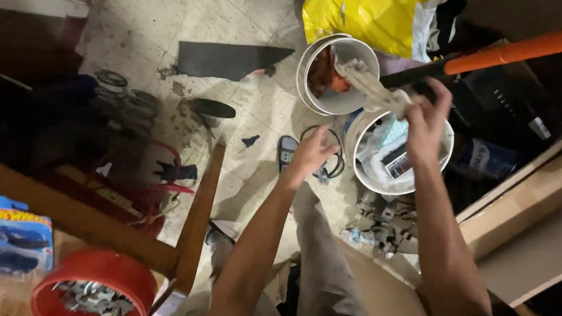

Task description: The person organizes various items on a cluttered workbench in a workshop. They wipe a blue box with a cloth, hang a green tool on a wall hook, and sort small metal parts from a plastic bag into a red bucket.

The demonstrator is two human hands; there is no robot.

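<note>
- Right hand (426, 118): fingers pinch the end of a pale, elongated metal bracket (371, 87), held above 2 white plastic buckets (365, 56) on the tiled floor (237, 19).
- Left hand (312, 152): fingers loosely curled, empty, beside the nearer bucket (447, 145), above a black cable coil (333, 161).

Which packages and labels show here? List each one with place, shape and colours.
Toy car blister pack: lower left, on the wooden table; flat, blue card.
Yellow plastic bag: top centre, behind the buckets; crumpled.
Labelled dark box: inside the near white bucket, below the right hand; black with a pale label.
</note>
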